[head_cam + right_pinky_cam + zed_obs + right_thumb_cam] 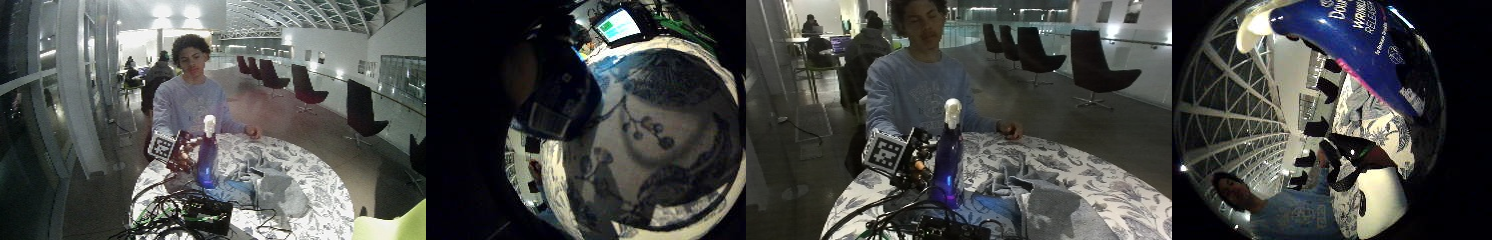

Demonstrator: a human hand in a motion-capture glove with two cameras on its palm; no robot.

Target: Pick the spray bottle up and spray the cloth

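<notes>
1. One spray bottle: blue, white nozzle on top, upright on round table w/ blue-white floral cover, near table's edge on the person's right side.
2. One gloved right hand: pressed against bottle's side, about mid-height. Looks wrapped round the body, but fingers mostly hidden behind bottle & rig in outside view.
3. Thumb-side palm view: bottle fills much of it, blue w/ white lettering & a pink stripe, so very close to palm. Little-finger-side palm view: bottle's dark lower part w/ barcode label right beside the palm, floral cover beyond it.
4. Can't tell if bottle base rests on table or is just clear of it.
5. One grey cloth: crumpled, lying on table just beside bottle, on the side away from gloved hand. Not touching bottle as far as visible.
6. One bare left hand: resting on table's far edge, well apart from bottle & cloth, fingers loosely curled, holding nothing.
7. One black box w/ cables at table's near edge, below bottle.
</notes>
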